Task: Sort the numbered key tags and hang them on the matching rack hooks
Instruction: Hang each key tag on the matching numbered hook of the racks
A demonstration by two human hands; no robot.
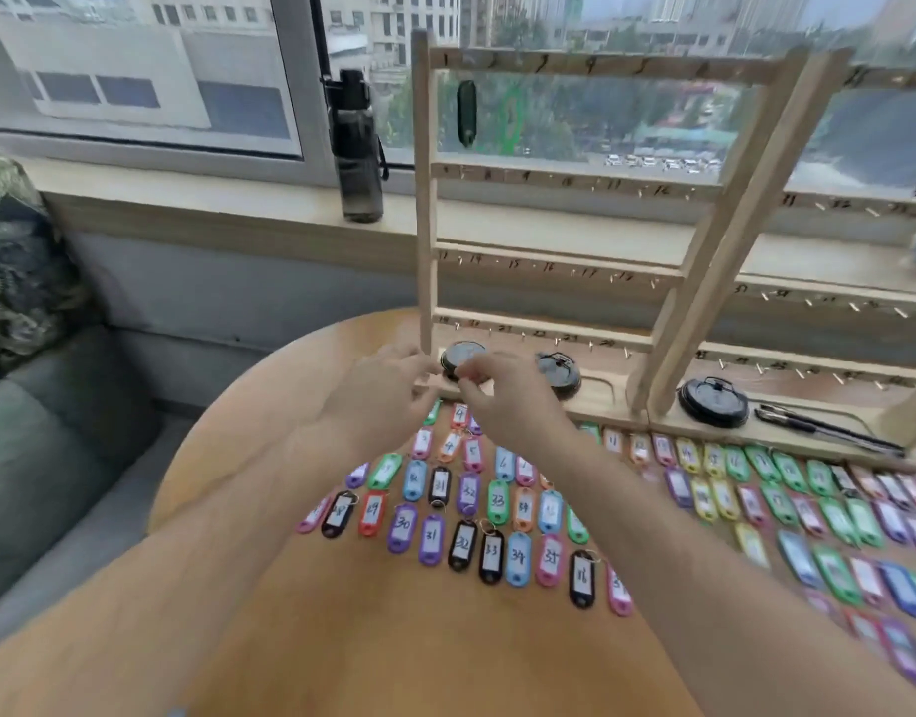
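Several coloured numbered key tags (497,501) lie in rows on the round wooden table (373,639). Behind them stands the wooden rack (425,209), its numbered rails carrying small hooks. A dark tag (466,113) and a green tag (511,113) hang from the top rail. My left hand (383,390) and my right hand (502,398) meet fingertip to fingertip at the rack's base, just above the far tags. My right thumb and forefinger are drawn together as in a pinch. Blur hides whether anything is between the fingers.
A second rack (854,302) adjoins on the right. Round black lids (559,375) and a black pen (828,429) lie on the rack bases. A dark water bottle (357,147) stands on the windowsill. A grey sofa (47,432) is to the left.
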